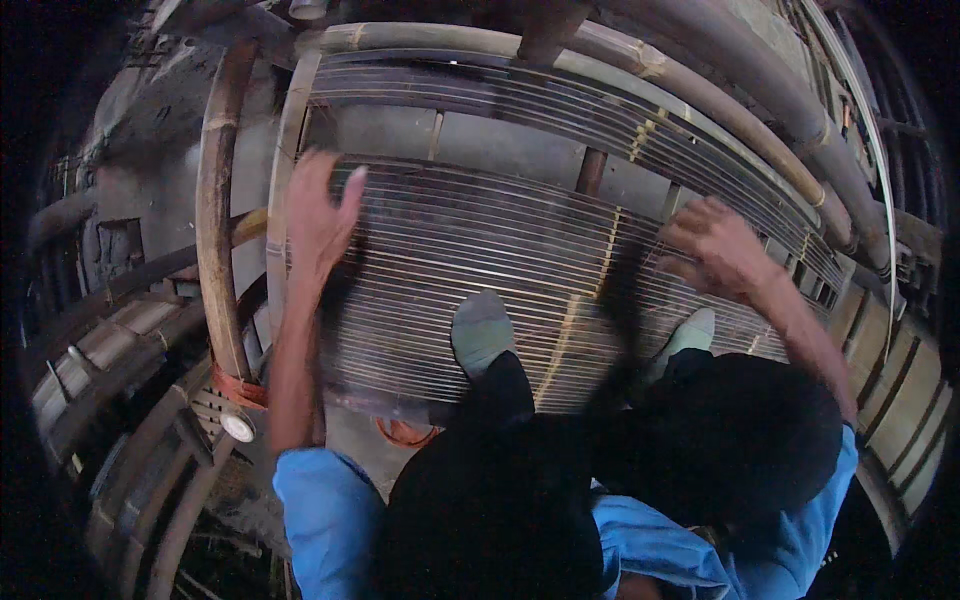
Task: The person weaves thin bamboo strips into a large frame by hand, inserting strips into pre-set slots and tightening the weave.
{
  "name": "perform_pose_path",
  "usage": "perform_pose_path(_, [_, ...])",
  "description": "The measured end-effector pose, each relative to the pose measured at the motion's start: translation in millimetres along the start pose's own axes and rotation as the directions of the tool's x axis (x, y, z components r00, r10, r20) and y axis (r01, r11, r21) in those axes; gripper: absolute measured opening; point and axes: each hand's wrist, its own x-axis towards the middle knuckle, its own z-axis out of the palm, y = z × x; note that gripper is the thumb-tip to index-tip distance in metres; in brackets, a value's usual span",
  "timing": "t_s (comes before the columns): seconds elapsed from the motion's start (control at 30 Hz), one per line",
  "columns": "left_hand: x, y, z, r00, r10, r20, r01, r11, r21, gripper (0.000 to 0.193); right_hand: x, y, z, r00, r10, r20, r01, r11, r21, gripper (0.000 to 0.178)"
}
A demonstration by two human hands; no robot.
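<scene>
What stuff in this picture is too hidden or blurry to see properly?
In the head view:
Right hand: blurred, palm turned away, so whether it holds anything is unclear.
Left hand: fingertips blurred, so whether they touch anything is unclear.
Right sock: its heel end is behind the black trousers.
Orange thing below: partly covered, too little showing to name.

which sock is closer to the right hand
The right sock, just below the right hand in the picture; the left sock sits farther off, toward the middle.
</scene>
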Motion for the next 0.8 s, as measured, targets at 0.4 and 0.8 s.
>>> perform_pose_path(0.4, [-5.2, -6.0, 50.8, 0.988, 0.097, 0.119, -0.069, 0.973, -0.220, 0.031, 30.9, -3.9, -86.2, 0.989, 0.039, 0.143, -0.005, 0.972, -0.234, 0.023])
perform_pose_path(0.8, [-9.8, 21.8, 13.2, 0.962, 0.154, 0.227, -0.168, 0.985, 0.044, 0.014, 178.3, -48.5, 73.8, 0.921, 0.267, -0.285, -0.099, 0.865, 0.492, 0.040])
